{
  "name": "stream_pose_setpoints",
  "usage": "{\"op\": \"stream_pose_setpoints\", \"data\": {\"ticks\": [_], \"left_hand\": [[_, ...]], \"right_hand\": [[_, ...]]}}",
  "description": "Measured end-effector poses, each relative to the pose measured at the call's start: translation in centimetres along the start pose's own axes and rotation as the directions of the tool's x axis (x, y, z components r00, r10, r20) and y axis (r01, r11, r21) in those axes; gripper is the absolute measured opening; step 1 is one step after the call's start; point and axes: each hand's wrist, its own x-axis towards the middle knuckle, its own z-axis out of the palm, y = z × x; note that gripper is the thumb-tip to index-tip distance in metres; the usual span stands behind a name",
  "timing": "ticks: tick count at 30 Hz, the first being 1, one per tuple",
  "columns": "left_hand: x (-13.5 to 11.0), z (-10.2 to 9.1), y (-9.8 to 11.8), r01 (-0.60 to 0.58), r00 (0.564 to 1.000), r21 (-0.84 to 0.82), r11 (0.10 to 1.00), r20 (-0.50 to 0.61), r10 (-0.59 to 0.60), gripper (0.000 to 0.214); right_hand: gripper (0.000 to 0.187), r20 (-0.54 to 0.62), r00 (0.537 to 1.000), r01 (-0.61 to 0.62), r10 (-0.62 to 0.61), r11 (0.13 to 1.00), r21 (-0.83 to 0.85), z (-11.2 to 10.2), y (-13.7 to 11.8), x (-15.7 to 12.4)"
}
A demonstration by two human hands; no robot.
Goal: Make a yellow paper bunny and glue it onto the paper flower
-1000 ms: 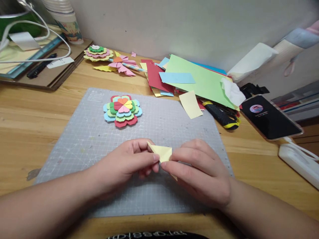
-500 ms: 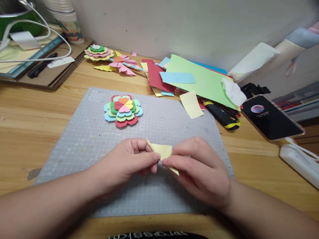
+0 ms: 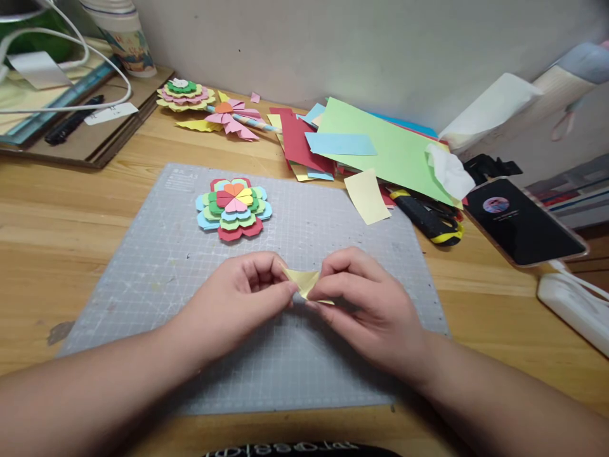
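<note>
Left hand [image 3: 254,289] and right hand [image 3: 368,308], in the head view, pinch a creased yellow paper [image 3: 303,280] between them, over the gray cutting mat [image 3: 143,279]. Folding seems the step in hand; the next move probably calls for aligned edges and firm pressure. A layered paper flower [image 3: 235,211] sits on the mat; coloured sheets [image 3: 394,155] lie on the wooden counter [image 3: 57,254] near a pale wall [image 3: 285,51].

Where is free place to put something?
Bare: wooden table left of the grey mat, nearer than the cardboard; mat between paper flower and loose pale-yellow sheet. Crowded: far right, stacked paper, black-yellow tool, phone.
</note>
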Motion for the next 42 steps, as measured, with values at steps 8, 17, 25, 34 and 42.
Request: {"op": "stream_pose_setpoints", "data": {"ticks": [8,17,25,34,42], "left_hand": [[-0.8,-0.9,-0.8,-0.27,0.922,0.835,0.48,0.081,0.379,0.019],[-2.1,0.1,-0.1,-0.264,0.954,0.963,0.056,0.252,0.166,0.031],[-2.1,-0.1,0.4,-0.236,0.966,0.972,0.006,0.234,0.11,0.03],[-2.2,0.0,-0.1,-0.249,0.96,0.968,0.009,0.245,0.134,0.027],[-2.4,0.5,-0.5,-0.384,0.903,0.922,-0.052,0.386,0.188,0.024]], "right_hand": [[0.015,0.302,0.952,0.038,0.041,0.967,-0.252,0.0,1.7,0.2],[0.019,0.336,0.942,0.088,0.024,0.945,-0.315,-0.2,1.3,0.1],[0.011,0.304,0.949,-0.021,0.085,0.978,-0.207,0.1,1.8,0.4],[0.018,0.317,0.948,0.088,0.011,0.951,-0.297,0.3,1.8,0.6],[0.022,0.435,0.889,0.298,-0.14,0.899,-0.32,-1.2,2.3,1.0]]}}
